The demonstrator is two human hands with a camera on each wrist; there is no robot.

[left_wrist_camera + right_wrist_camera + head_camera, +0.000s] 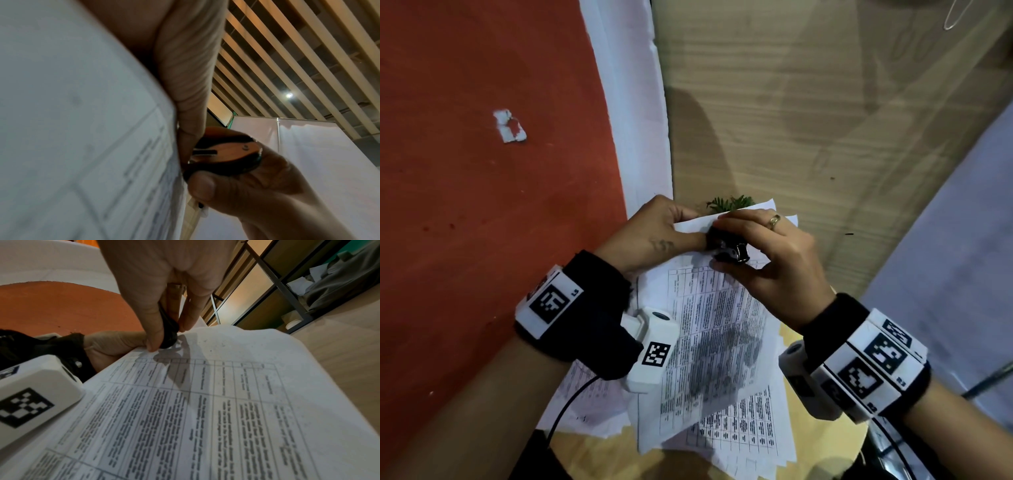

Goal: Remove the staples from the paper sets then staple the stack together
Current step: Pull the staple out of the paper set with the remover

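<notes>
Head view showing right hand (774, 260) gripping black staple remover (729, 247) at far left corner of lifted paper set (709, 329), left hand (654, 233) pinching that corner just left, sheets' long axis running near.

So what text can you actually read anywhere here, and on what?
Printed pages: tables of text, too blurred to read.
Wristband tags: black-and-white square codes; small characters beside them too small to read.
Staple remover: no lettering visible.
</notes>
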